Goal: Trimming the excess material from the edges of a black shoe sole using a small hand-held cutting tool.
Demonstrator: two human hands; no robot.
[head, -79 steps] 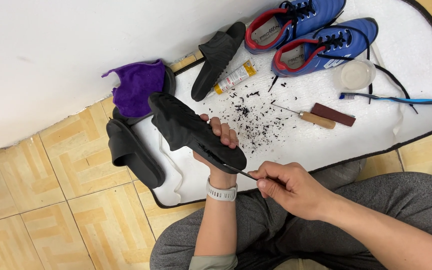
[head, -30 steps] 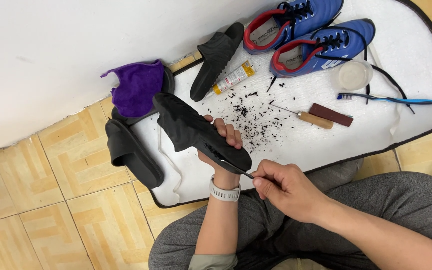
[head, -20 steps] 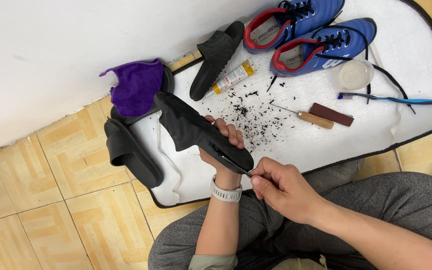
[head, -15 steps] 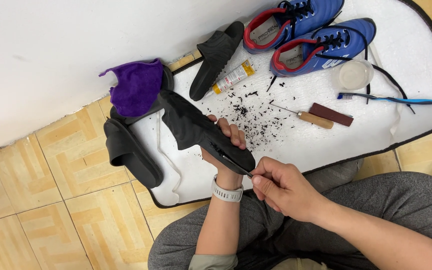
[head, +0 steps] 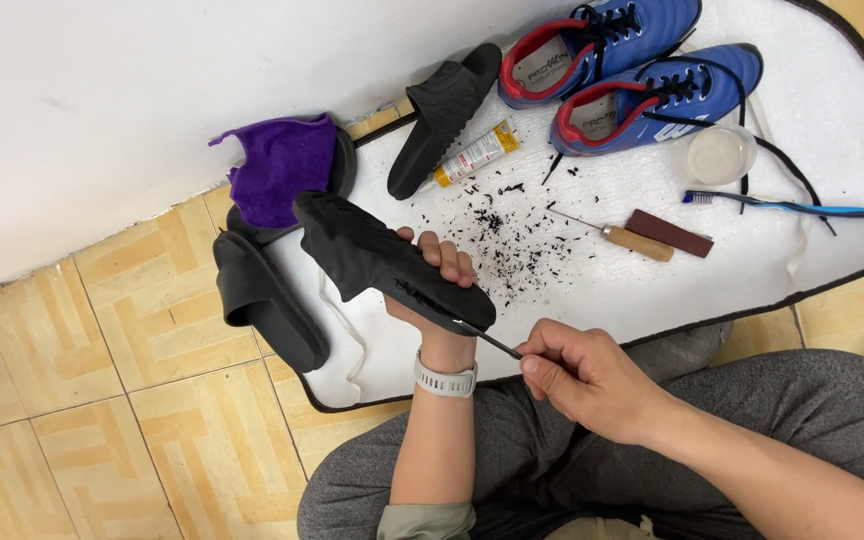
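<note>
My left hand (head: 434, 285) grips a black slide sandal (head: 377, 258) from below, sole turned up, its toe pointing up and left. My right hand (head: 587, 375) pinches a thin metal pick (head: 487, 340) whose tip touches the sandal's near end. A pale watch band (head: 445, 378) sits on my left wrist. Black crumbs (head: 507, 220) are scattered on the white mat (head: 752, 260) just beyond the sandal.
On the mat lie another black slide (head: 442, 110), a small glue tube (head: 474, 155), two blue sneakers (head: 642, 70), a clear cup (head: 717, 155), a toothbrush (head: 782, 206), an awl with wooden handle (head: 627, 238) and a brown block (head: 670, 232). A purple cloth (head: 277, 165) and a third black slide (head: 262, 300) lie left.
The sandal has shifted slightly toward my right hand, and the pick tip has moved closer along the sandal's near end. Everything on the mat stays put.
</note>
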